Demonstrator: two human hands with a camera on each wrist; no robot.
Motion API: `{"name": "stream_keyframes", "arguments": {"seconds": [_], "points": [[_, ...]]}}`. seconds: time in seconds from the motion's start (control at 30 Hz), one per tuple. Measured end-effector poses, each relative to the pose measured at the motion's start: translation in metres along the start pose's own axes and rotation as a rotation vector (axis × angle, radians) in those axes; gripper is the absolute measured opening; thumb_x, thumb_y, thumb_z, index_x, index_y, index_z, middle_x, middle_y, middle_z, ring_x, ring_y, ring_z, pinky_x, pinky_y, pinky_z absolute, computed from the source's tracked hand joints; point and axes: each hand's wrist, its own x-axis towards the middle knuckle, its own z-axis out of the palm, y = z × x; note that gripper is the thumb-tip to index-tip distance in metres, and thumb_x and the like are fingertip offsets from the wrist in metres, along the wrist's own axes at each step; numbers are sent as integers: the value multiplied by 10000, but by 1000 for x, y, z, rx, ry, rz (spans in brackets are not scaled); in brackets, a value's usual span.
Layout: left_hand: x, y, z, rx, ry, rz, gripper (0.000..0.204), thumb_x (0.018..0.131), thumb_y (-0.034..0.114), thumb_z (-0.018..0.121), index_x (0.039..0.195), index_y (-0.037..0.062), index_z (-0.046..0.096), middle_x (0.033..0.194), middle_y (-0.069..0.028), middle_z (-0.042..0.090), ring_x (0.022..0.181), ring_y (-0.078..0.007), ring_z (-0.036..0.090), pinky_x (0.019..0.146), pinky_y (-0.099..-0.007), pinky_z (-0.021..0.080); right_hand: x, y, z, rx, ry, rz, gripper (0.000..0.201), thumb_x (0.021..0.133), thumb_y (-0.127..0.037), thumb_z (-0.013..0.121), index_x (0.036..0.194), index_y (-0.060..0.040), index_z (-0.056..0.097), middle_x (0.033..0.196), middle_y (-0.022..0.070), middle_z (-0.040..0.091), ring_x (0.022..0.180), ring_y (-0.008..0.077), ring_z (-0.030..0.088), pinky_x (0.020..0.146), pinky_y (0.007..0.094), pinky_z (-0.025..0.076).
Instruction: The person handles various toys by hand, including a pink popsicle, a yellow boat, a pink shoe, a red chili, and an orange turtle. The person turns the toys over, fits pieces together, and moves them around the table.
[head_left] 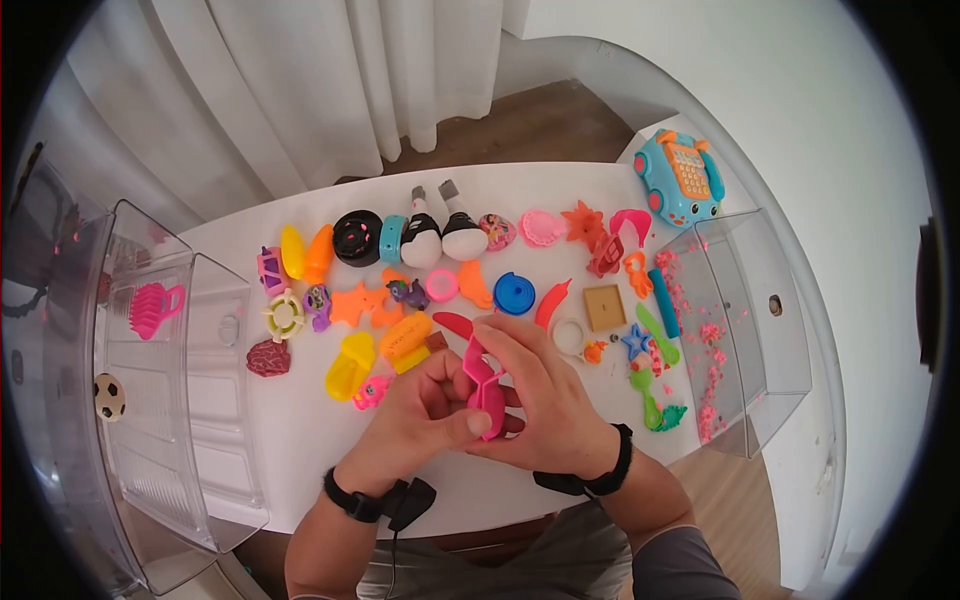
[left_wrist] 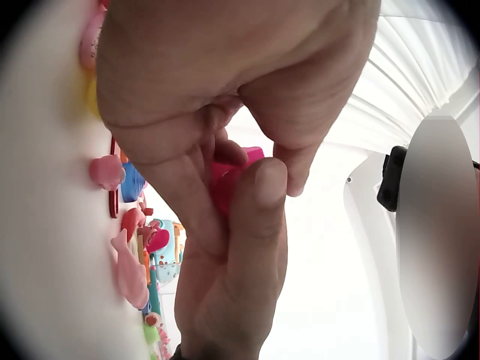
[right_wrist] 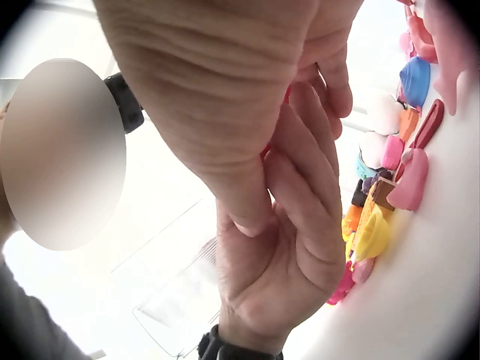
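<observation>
Sitting between two hands below the middle of the frame, the pink toy is pinched by the left hand and gripped by the right hand. It looks light, thin-walled and fairly stiff, perhaps a little slippery; its fuller lower part seems the surest hold. At left, a clear bin holds a pink comb-like toy. Right, pink bits show through a clear box, whether inside or behind is hard to tell.

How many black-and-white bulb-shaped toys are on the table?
2, side by side: the left one beside the turquoise band, the right one beside the pink oval toy.
</observation>
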Motion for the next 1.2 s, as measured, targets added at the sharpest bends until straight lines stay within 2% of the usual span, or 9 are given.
{"name": "stream_keyframes", "arguments": {"seconds": [0.13,0.3,0.4,0.43,0.5,0.63,0.8,0.9,1.2], "points": [[-1,-2,-5,-21,-59,-16,287,950,129,795,1090,75,550,1048,-9,655,1053,-121,674,989,-332,576,0,0,0,55,0,20,984,691,-203,952,1490,9,418,1437,246,522,1248,410,610,944,445,581],[1,2,0,-56,-44,5,510,959,124,772,1392,15,525,1306,-123,669,1255,-217,648,1037,-390,566,1,-2,-3,225,-50,134,1046,687,-157,952,1533,11,359,1483,263,487,1296,418,585,983,441,569],[-1,12,6,-129,-22,-49,578,912,166,829,1392,8,549,1255,-90,687,1159,-227,693,1036,-398,564,3,-2,-3,281,-57,174,1072,692,-136,948,1554,13,329,1501,275,467,1320,426,568,1024,456,547],[-2,10,3,-129,-20,-46,578,912,166,829,1392,8,549,1255,-90,687,1159,-227,693,1036,-398,564,2,0,-2,243,-48,124,1068,693,-130,944,1556,9,331,1508,266,471,1327,424,562,1034,457,537],[-1,3,-6,-84,-102,-51,579,973,124,737,1476,18,473,1389,-170,642,1222,-274,683,1016,-408,576,2,1,-2,207,-42,70,1065,694,-123,940,1559,5,333,1515,257,474,1334,422,555,1044,458,528],[-1,0,-7,-115,-116,-58,586,973,139,734,1483,21,469,1350,-151,661,1186,-288,703,1004,-398,577,3,0,-4,141,-104,50,1056,690,-131,933,1557,-6,343,1533,215,490,1328,404,556,1048,451,511],[-1,-2,-6,-112,-125,-73,563,985,171,729,1465,15,481,1254,-91,677,1178,-227,690,1033,-356,550,5,-2,-10,200,-130,84,1067,675,-153,940,1552,-6,351,1521,211,500,1311,399,558,1040,453,509],[-2,-3,-9,-118,-157,-119,552,996,195,722,1454,0,483,1261,-85,668,1165,-200,681,1044,-355,546,6,-2,-11,242,-150,94,1085,663,-154,945,1556,-5,346,1502,218,506,1305,403,555,1042,460,507],[-1,1,-4,-181,-174,-123,572,1018,245,707,1466,-7,456,1290,-98,653,1176,-217,682,1058,-375,546,6,-2,-10,266,-140,58,1119,651,-128,951,1572,-22,325,1459,224,493,1285,397,562,1043,455,508]]}}
